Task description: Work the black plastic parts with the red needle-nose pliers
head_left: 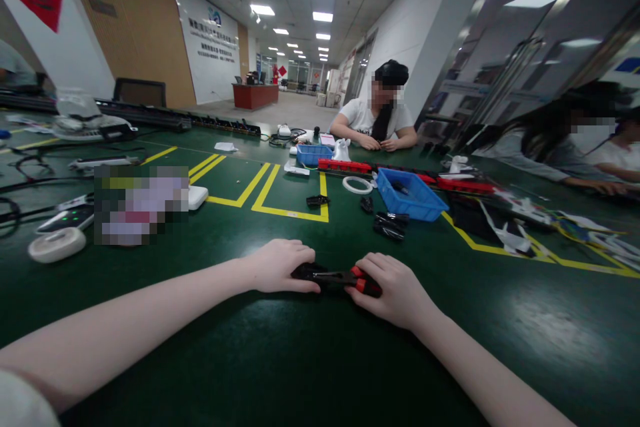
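My right hand (pixel 393 288) is closed around the red and black handles of a pair of pliers (pixel 337 277), whose metal jaws point left. A small black part (pixel 311 272) is in my left hand (pixel 281 267), between thumb and fingers. The jaws meet or overlap this part; their exact contact is too dark to make out. Both hands are just above or on the green table (pixel 300 360), close together near the middle of the view.
Beyond my hands lie black pieces (pixel 391 225), a blue bin (pixel 413 195), a white ring (pixel 357 185) and a smaller blue bin (pixel 314 154). A white case (pixel 57 245) is at left. Across the table sits a person (pixel 375 121); others sit at right.
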`<state>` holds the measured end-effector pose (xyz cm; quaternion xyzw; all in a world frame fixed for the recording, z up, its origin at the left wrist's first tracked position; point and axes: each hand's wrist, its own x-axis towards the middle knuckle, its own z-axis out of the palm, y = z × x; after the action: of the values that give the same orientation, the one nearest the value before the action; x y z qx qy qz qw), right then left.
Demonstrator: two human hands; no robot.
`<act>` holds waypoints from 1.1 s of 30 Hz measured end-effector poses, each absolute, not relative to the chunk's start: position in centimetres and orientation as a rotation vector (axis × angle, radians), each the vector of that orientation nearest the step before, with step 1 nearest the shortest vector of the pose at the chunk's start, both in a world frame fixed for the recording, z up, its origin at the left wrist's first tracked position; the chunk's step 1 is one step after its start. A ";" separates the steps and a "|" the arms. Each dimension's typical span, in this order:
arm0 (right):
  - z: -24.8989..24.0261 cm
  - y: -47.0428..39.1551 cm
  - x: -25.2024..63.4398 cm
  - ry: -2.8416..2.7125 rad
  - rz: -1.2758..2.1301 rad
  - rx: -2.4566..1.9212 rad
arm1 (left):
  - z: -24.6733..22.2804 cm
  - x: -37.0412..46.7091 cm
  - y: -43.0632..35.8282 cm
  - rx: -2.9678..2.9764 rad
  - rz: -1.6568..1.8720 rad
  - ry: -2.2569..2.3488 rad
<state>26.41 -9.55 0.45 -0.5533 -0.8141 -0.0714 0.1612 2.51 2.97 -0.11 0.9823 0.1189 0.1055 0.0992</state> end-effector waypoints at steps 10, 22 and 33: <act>0.5 -9.5 26.4 -2.313 -0.223 -1.563 | 0.2 2.5 2.8 2.912 0.308 0.355; 0.6 -9.7 26.4 -2.304 -0.289 -1.564 | 0.2 2.5 2.7 2.917 0.298 0.348; 0.6 -9.7 26.3 -2.316 -0.274 -1.558 | 0.1 2.5 2.8 2.915 0.297 0.356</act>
<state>26.30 -9.72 0.60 -0.5477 -0.8141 -0.0964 0.1675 2.53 2.81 0.13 0.9831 0.1201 0.1002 0.0947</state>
